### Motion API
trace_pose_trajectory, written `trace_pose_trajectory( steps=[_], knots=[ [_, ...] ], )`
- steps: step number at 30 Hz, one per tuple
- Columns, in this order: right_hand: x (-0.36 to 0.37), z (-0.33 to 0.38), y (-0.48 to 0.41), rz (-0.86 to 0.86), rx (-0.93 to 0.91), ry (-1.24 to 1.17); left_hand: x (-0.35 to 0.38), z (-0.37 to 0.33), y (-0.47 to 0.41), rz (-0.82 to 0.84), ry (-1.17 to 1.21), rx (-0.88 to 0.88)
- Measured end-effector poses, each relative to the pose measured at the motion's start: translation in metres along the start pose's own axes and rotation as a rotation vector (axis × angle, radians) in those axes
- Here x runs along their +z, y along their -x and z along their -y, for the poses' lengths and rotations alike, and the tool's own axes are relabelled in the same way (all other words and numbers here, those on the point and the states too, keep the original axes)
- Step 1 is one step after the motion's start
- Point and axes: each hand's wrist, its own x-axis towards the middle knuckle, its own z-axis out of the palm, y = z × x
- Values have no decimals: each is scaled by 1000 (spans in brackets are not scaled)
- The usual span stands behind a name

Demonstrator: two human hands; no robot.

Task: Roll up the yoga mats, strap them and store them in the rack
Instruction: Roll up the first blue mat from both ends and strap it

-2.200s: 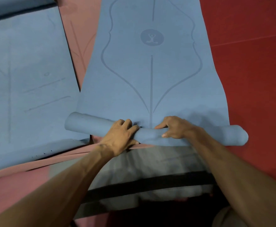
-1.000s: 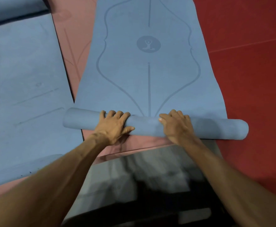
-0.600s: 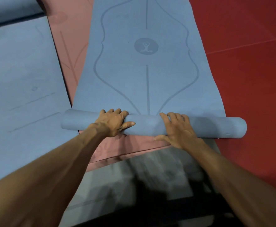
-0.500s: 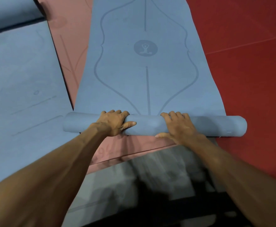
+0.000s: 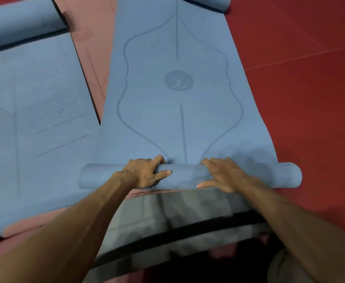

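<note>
Blue yoga mat (image 5: 157, 111) lies lengthwise away from the person on the red floor (image 5: 300, 99), its near end wound into a roll (image 5: 185, 177) and most of its length flat beyond.

Nearest the camera, under both forearms, is a grey mat (image 5: 167, 209) with a black band (image 5: 188, 231) across it; it is too blurred to say more. Just past its far edge the roll lies crosswise. The left hand (image 5: 145, 173) grips it left of centre, fingers curled over the crest and thumb laid along the near face. The right hand (image 5: 225, 175) holds it right of centre, fingers bent over the top to the seam where roll meets flat mat, thumb stretched out low along the near side. Both ends of the roll stick out free, well apart from either hand.

Farther on come the printed outline and a round emblem (image 5: 178, 80). At the top edge is a curled blue end (image 5: 208, 3); I cannot tell whether it is this mat's own. To the left a pink mat (image 5: 94, 58) shows beneath, with a second blue mat (image 5: 34, 119) spread over it.

The mat looks soft, light and springy, with a matte face that should grip skin well. It will probably try to loosen and wander sideways as it winds. Holds nearer the two ends, palms pressing down and forward, would likely keep the edges square.
</note>
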Motion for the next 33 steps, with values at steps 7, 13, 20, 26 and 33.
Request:
trace_pose_trajectory(
  steps=[7,13,20,26,33],
  knots=[
    [30,27,37,55,-79,-135,31,-11,60,98,56,-55],
    [38,36,42,113,-46,-103,67,-28,81,-112,-25,-122],
    [32,33,28,176,-31,-158,75,-27,81,-158,-183,-82],
    [37,29,20,14,-19,-36,68,-14,57,-122,-188,-47],
    [33,48,31,-213,88,-129,49,3,32,-17,18,-36]
  ],
)
